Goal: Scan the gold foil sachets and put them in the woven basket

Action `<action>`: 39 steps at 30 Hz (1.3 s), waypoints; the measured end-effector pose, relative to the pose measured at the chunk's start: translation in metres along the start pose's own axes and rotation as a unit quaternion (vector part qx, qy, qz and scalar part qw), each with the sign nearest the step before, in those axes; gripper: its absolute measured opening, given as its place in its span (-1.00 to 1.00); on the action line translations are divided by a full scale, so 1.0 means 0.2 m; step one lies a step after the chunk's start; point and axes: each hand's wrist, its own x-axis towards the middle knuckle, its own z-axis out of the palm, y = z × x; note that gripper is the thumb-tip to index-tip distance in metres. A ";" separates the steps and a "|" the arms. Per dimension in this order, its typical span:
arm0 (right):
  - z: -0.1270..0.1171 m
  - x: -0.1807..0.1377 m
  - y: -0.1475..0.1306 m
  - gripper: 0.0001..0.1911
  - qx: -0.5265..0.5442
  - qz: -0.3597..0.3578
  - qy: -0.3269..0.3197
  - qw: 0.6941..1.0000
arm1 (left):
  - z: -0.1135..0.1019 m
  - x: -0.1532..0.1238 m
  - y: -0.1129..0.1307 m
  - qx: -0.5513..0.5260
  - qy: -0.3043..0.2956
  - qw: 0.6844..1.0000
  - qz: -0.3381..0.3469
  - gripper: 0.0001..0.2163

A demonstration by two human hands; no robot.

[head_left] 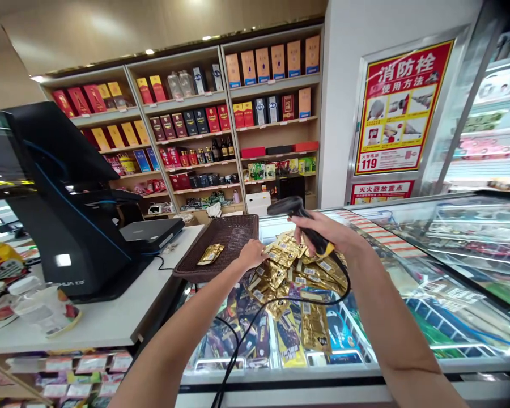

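My right hand (323,233) grips a black barcode scanner (295,211) with a yellow band, its cable trailing down toward me. It points down over a heap of gold foil packets (293,266) lying on the glass lid of a chest freezer (429,272). At the heap's left edge my left hand (251,253) rests on the packets; whether it grips one is hidden. A brown woven tray (233,238) just left of that hand holds two gold packets (211,254).
A black point-of-sale terminal (63,204) stands on the white counter (106,317) at left, with plastic cups near the edge. Shelves of boxed goods (204,124) fill the back wall. A red fire-hydrant poster (399,107) hangs at right beside a glass-door cooler.
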 end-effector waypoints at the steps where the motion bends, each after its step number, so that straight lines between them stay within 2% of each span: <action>1: -0.04 0.01 0.03 -0.58 -0.033 0.014 -0.009 0.999 | 0.02 0.05 -0.01 -0.001 -0.020 1.000 0.012 -0.63; 4: -0.13 0.06 0.13 -0.58 -0.092 0.026 -0.021 0.995 | 0.05 0.20 -0.02 -0.022 -0.086 0.993 0.076 -0.32; 7: -0.16 0.08 0.15 -0.59 -0.099 0.009 -0.003 0.995 | 0.07 0.31 -0.03 -0.048 -0.147 0.981 0.117 -0.14; 10: -0.15 0.07 0.13 -0.61 -0.092 -0.007 0.004 0.996 | 0.07 0.37 -0.04 -0.045 -0.135 0.986 0.089 -0.09; 11: -0.15 0.06 0.12 -0.61 -0.092 -0.008 0.003 0.996 | 0.07 0.37 -0.04 -0.045 -0.119 0.989 0.073 -0.13; 13: -0.14 0.04 0.09 -0.61 -0.090 -0.001 0.001 0.996 | 0.05 0.37 -0.07 -0.070 -0.088 0.992 0.048 -0.36; 16: -0.13 0.03 0.08 -0.61 -0.086 0.010 0.004 0.996 | -0.02 0.34 -0.13 -0.206 -0.032 0.978 0.011 -0.68; 17: -0.12 0.03 0.08 -0.61 -0.083 0.008 0.006 0.997 | -0.05 0.31 -0.16 -0.272 -0.006 0.962 -0.010 -0.72; 19: -0.12 0.04 0.08 -0.62 -0.074 0.000 0.007 0.997 | -0.11 0.26 -0.22 -0.405 0.045 0.910 -0.071 -0.75; 22: -0.10 0.05 0.10 -0.64 -0.061 -0.006 0.005 0.998 | -0.20 0.15 -0.29 -0.521 0.083 0.837 -0.145 -0.80; 30: 0.01 0.06 0.11 -0.64 -0.034 -0.016 -0.082 0.996 | -0.35 -0.10 -0.36 -0.576 0.084 0.791 -0.191 -0.78; 33: 0.05 0.05 0.09 -0.63 -0.043 -0.019 -0.102 0.994 | -0.37 -0.14 -0.36 -0.591 0.076 0.778 -0.198 -0.78; 39: 0.08 0.04 0.07 -0.64 -0.061 -0.024 -0.105 0.992 | -0.39 -0.17 -0.36 -0.591 0.067 0.777 -0.206 -0.81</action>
